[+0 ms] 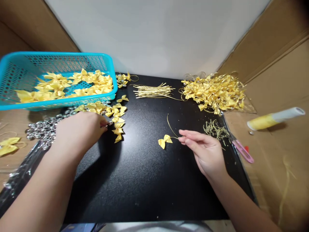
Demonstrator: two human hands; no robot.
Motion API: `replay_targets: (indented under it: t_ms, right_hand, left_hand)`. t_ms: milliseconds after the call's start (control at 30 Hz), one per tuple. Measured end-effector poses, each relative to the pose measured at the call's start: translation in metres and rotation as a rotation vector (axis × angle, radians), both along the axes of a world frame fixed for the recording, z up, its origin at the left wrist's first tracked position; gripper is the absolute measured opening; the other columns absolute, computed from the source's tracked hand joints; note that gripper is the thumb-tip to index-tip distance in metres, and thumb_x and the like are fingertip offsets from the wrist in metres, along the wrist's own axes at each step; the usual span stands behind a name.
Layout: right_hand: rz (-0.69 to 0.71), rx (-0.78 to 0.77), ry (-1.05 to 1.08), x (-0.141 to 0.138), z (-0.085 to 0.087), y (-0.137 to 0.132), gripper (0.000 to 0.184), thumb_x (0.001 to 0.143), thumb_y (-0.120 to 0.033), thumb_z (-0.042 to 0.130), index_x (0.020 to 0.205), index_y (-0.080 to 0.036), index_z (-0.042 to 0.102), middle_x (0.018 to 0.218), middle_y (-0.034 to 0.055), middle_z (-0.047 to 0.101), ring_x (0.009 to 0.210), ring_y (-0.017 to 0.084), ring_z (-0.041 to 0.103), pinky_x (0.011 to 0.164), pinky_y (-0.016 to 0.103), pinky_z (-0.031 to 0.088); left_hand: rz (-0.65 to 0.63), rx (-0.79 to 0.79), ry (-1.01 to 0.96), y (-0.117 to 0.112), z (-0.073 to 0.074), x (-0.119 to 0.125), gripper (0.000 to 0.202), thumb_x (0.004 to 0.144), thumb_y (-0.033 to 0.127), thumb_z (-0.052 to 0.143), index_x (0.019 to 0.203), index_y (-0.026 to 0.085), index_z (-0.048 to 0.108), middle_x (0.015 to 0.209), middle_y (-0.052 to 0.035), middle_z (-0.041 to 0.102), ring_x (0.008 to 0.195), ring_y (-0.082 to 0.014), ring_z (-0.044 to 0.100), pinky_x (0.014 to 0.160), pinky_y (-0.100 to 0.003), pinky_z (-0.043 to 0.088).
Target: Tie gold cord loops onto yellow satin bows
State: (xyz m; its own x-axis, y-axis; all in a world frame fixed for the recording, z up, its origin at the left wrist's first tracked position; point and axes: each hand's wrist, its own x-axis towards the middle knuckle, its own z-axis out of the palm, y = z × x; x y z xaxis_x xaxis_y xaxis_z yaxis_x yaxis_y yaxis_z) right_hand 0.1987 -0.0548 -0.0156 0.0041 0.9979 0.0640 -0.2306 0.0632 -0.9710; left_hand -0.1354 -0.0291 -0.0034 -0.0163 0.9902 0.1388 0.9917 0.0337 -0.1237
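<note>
My right hand [205, 149] pinches a thin gold cord [170, 126] that carries a small yellow ribbon bow [164, 141], lying on the black mat [145, 174]. My left hand [80, 129] reaches left over the mat, its fingertips closed at a small silver bead [109, 122] beside a loose line of yellow bows [117, 117]. A heap of silver beads [44, 129] lies just left of that hand. What the fingertips hold is too small to make out.
A turquoise basket [14, 64] with yellow bows stands at the back left. Cut gold cords [153, 91] lie at the back middle, a pile of finished bows [214, 91] at the back right. Cord scraps [214, 128], pink snips [242, 150] and a yellow roll [275, 118] lie right.
</note>
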Motion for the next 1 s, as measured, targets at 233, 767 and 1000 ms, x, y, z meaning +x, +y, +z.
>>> replay_targets:
  t_ms: [233,767,1000]
  right_hand:
    - [-0.001,-0.087,-0.081,-0.011,0.004,-0.004,0.009,0.067,-0.024,0.083,0.073,-0.021,0.077,0.069,0.0028,0.077,0.053,0.016,0.073,0.054,0.025,0.065]
    - [0.136,0.196,-0.499,-0.016,0.0,-0.015,0.009,0.076,-0.013,0.07,0.072,-0.018,0.076,0.062,0.0023,0.073,0.049,0.012,0.063,0.049,0.024,0.051]
    - [0.194,0.026,-0.369,-0.021,-0.009,-0.016,0.007,0.077,-0.022,0.073,0.071,-0.017,0.071,0.063,0.0021,0.072,0.054,0.012,0.066,0.057,0.025,0.055]
  left_hand:
    - [0.043,0.107,-0.544,-0.01,0.032,0.05,0.031,0.078,0.052,0.065,0.085,0.024,0.078,0.069,-0.0032,0.071,0.055,-0.0179,0.056,0.058,-0.03,0.041]
    - [-0.196,-0.497,-1.682,-0.032,-0.004,0.128,0.013,0.076,0.028,0.077,0.088,0.023,0.08,0.081,-0.0034,0.077,0.072,-0.0129,0.066,0.067,-0.02,0.053]
    - [-0.386,-0.289,-1.503,-0.034,-0.011,0.127,0.014,0.08,0.022,0.073,0.092,0.026,0.08,0.088,-0.0041,0.073,0.077,-0.0143,0.066,0.064,-0.022,0.051]
